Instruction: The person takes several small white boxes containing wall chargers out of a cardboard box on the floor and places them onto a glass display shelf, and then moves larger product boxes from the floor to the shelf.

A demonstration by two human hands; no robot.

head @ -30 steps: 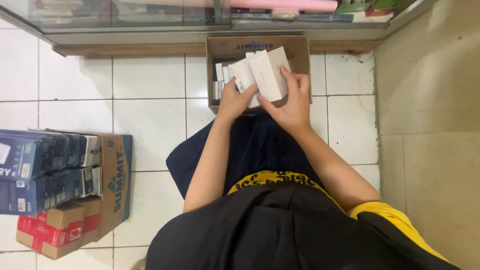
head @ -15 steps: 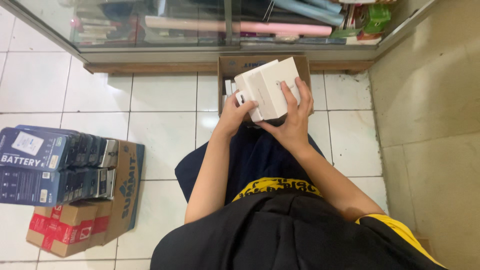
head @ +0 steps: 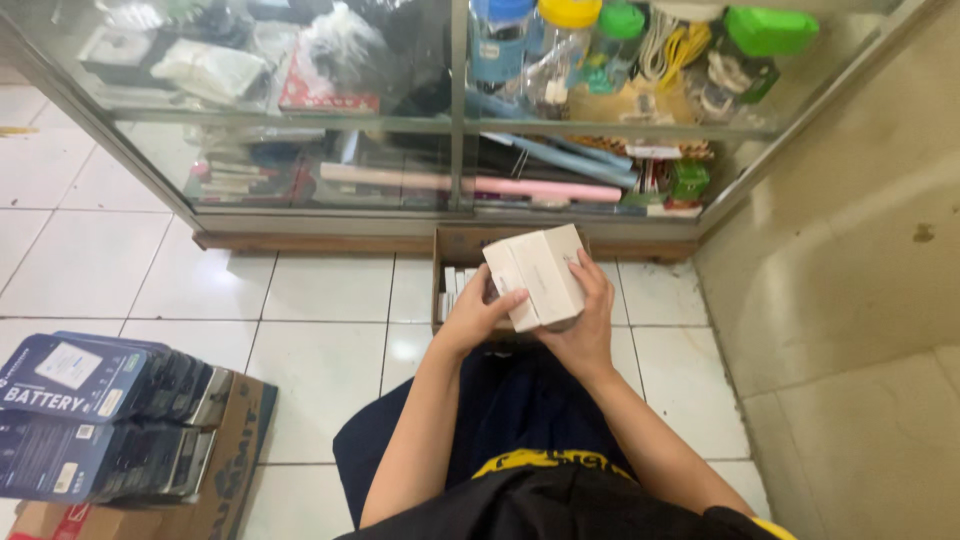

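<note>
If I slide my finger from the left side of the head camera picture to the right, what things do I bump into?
Stack of dark blue boxes on a cardboard carton → left hand → white boxes, held in both hands → right hand → beige wall.

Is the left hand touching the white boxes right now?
Touching. The head view shows the left hand with its fingers wrapped on the side of the white boxes; the right hand holds the other side.
</note>
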